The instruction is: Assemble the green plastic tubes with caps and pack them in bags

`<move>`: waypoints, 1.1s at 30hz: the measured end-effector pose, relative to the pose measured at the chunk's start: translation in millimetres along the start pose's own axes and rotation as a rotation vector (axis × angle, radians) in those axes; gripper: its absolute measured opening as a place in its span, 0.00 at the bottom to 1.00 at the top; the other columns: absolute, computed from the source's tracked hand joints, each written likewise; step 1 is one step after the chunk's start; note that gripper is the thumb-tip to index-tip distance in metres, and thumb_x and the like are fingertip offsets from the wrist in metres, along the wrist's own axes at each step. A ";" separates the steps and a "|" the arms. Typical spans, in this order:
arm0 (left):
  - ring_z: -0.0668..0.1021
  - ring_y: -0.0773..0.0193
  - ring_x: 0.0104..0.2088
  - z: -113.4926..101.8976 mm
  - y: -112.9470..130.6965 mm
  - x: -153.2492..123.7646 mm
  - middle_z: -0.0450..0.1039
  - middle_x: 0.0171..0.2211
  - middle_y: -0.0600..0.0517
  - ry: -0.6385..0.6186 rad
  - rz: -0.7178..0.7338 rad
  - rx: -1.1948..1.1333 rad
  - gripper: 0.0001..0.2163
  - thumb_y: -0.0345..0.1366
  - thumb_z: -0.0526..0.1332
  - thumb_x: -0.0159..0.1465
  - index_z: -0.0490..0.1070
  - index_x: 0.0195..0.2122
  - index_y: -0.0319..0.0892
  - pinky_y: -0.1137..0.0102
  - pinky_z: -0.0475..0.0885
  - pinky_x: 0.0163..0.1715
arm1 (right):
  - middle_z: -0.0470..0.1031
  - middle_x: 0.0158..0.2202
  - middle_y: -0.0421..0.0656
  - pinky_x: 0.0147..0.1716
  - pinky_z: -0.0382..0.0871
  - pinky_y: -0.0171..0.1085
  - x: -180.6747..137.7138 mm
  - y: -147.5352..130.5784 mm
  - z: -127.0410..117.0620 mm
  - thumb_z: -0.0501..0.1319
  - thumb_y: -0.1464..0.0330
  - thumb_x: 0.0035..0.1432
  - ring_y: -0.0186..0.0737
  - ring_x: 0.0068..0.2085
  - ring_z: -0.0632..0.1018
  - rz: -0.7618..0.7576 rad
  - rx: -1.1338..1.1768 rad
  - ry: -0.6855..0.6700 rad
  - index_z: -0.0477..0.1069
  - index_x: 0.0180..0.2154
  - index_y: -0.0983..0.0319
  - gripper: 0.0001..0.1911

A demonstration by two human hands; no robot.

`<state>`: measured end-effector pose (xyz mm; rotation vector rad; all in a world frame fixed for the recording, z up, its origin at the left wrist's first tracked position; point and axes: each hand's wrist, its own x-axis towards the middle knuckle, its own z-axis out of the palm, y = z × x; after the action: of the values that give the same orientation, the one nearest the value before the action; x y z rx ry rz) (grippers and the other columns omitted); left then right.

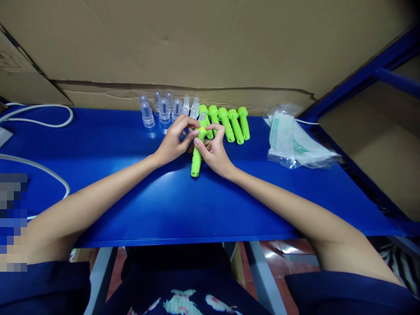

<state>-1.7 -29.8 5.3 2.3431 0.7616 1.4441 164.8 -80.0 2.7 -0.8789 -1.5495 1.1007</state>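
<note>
My right hand (pixel 215 151) grips a bright green plastic tube (pixel 196 161) near its top, the tube's lower end pointing toward me over the blue table (pixel 131 175). My left hand (pixel 175 139) is closed in a pinch at the tube's upper end, fingertips touching the right hand's; a small clear piece seems to sit there, too small to be sure. Just behind the hands lies a row of several more green tubes (pixel 231 124). Several clear plastic caps (pixel 164 109) stand upright at the back.
A pile of clear plastic packets (pixel 293 142) lies at the right. White cables (pixel 42 122) curve across the left side. Cardboard sheets (pixel 197 48) wall the back. A blue metal frame (pixel 361 76) runs along the right edge.
</note>
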 end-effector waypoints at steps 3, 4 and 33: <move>0.78 0.63 0.39 1.1 -2.0 -0.9 0.76 0.42 0.46 0.005 -0.037 -0.014 0.20 0.56 0.56 0.72 0.70 0.45 0.42 0.67 0.73 0.39 | 0.72 0.30 0.34 0.23 0.72 0.35 0.2 -1.0 -0.1 0.64 0.42 0.62 0.37 0.25 0.77 0.010 -0.011 0.008 0.47 0.46 0.52 0.31; 0.79 0.63 0.39 1.4 -2.7 -1.3 0.76 0.42 0.46 0.003 -0.058 -0.021 0.20 0.57 0.56 0.72 0.70 0.45 0.42 0.68 0.73 0.39 | 0.73 0.30 0.34 0.23 0.72 0.36 0.3 -1.0 -0.4 0.63 0.42 0.62 0.37 0.25 0.78 0.012 -0.012 0.006 0.47 0.46 0.52 0.31; 0.80 0.66 0.40 4.2 -11.6 -1.9 0.79 0.40 0.48 0.100 -0.124 -0.052 0.15 0.48 0.58 0.73 0.72 0.41 0.41 0.71 0.72 0.40 | 0.75 0.36 0.32 0.23 0.74 0.33 8.7 11.6 -6.8 0.70 0.52 0.59 0.31 0.22 0.76 0.030 0.240 -0.058 0.49 0.48 0.52 0.31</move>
<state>-1.9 -21.2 -3.8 2.1587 0.8679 1.5182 169.5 -66.8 -5.0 -0.7146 -1.4191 1.3132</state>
